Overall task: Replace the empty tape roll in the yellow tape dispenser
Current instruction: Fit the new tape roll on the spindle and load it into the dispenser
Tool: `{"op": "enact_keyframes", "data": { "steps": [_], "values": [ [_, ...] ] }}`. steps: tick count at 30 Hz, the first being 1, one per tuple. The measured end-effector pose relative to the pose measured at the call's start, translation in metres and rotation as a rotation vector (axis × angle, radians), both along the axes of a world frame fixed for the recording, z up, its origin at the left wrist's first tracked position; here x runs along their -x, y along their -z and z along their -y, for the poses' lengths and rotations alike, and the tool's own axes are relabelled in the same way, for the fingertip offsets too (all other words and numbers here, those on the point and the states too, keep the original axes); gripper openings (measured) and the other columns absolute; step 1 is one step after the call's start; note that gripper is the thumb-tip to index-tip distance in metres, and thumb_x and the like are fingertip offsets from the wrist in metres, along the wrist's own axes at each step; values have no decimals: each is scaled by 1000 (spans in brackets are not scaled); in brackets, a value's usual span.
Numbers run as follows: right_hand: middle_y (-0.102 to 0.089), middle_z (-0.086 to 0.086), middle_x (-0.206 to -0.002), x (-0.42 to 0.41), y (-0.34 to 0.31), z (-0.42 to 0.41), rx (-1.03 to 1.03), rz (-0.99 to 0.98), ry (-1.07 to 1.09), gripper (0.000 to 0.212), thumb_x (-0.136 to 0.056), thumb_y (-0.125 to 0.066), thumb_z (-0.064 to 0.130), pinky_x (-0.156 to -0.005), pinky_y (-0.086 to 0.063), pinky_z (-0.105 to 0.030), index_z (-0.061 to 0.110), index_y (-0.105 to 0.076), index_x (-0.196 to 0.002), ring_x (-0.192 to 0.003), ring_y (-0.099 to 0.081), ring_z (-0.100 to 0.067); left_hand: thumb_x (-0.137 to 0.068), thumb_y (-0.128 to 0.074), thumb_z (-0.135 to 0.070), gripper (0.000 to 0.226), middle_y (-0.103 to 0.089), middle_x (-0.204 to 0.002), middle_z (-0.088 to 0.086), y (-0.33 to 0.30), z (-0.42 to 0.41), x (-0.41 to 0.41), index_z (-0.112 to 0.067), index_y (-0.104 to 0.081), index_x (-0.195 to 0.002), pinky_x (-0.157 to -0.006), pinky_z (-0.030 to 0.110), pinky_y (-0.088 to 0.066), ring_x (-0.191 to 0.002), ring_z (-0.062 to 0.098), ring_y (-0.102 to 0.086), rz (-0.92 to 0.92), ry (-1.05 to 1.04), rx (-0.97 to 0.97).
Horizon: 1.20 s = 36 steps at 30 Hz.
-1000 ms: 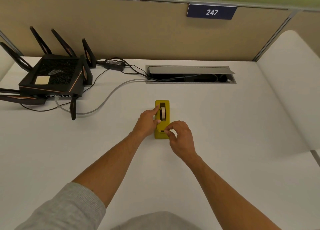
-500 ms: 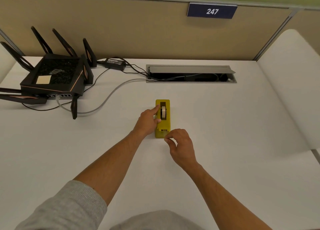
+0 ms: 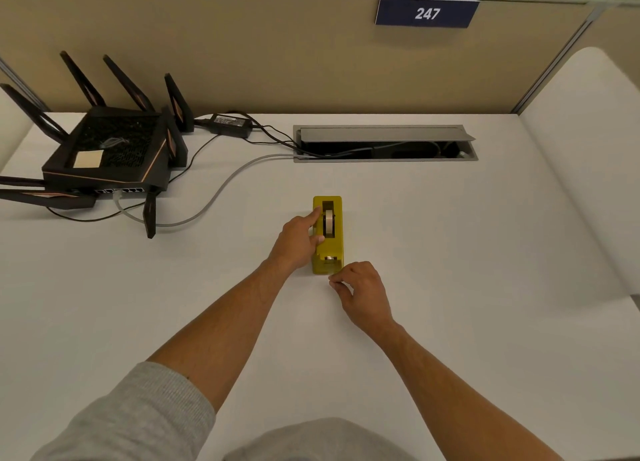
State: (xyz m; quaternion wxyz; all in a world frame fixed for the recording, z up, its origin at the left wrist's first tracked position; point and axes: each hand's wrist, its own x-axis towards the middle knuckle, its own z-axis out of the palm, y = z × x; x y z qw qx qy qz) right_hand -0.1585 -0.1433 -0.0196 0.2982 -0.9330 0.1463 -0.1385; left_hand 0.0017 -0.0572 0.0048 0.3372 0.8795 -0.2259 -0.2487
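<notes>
Two hands are at the dispenser [image 3: 327,235], which lies mid-desk [image 3: 450,252] with its cutter end toward me. My left hand [image 3: 298,240] presses against its left side, fingers [image 3: 314,218] laid along the body beside the roll [image 3: 328,222], bracing it rather than gripping. My right hand [image 3: 363,292] sits just off the near end, thumb and forefinger pressed together in a pinch. I judge a tape end is between them, but I cannot see any tape there, so I cannot tell what the pinch holds, if anything.

What could go wrong: if the pull runs off line with the cutter, the strip may tear crooked or stick to the housing. If my left hand eases off, the dispenser could slide toward me instead of feeding. The roll looks seated in its slot, though a sideways tug might lift it out.

Room is generous. Bare desk lies open toward me and to the right. The router [image 3: 110,155] and its cables [image 3: 214,200] sit well apart at far left, and the cable hatch [image 3: 384,144] lies beyond the dispenser. The desk's right edge is well off.
</notes>
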Motion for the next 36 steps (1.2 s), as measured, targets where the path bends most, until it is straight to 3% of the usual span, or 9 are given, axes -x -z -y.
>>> {"op": "enact_keyframes", "data": {
  "steps": [5, 15, 22, 36],
  "values": [
    [-72, -9, -84, -8, 2, 3, 43, -24, -15, 7, -83, -73, 13, -69, -50, -39, 11, -75, -89, -80, -60, -28, -92, -58, -21, 66, -46, -141, 14, 0, 0, -1, -30, -24, -148, -104, 39, -40, -129, 32, -46, 18, 11, -14],
    [-72, -9, -78, -13, 3, 8, 126, -20, -28, 8, -81, -76, 14, -63, -50, -38, 11, -76, -88, -72, -60, -30, -92, -58, -20, 66, -46, -141, 15, 1, 0, -1, -29, -24, -148, -105, 37, -39, -129, 32, -45, 27, 22, -5],
    [-69, -7, -84, -9, 7, 7, 100, -97, -16, 15, -81, -71, 20, -69, -47, -36, 13, -74, -95, -81, -58, -28, -93, -57, -20, 66, -45, -142, 14, 3, 0, -1, -29, -24, -148, -104, 36, -38, -130, 31, -45, 36, 20, -7],
    [-67, -8, -81, -10, 8, 3, 72, -161, 6, 18, -93, -58, 22, -69, -45, -35, 13, -73, -97, -77, -56, -26, -91, -59, -22, 65, -47, -142, 12, 3, -1, 0, -30, -27, -147, -106, 38, -39, -130, 30, -46, 44, 6, 7]
  ]
}}
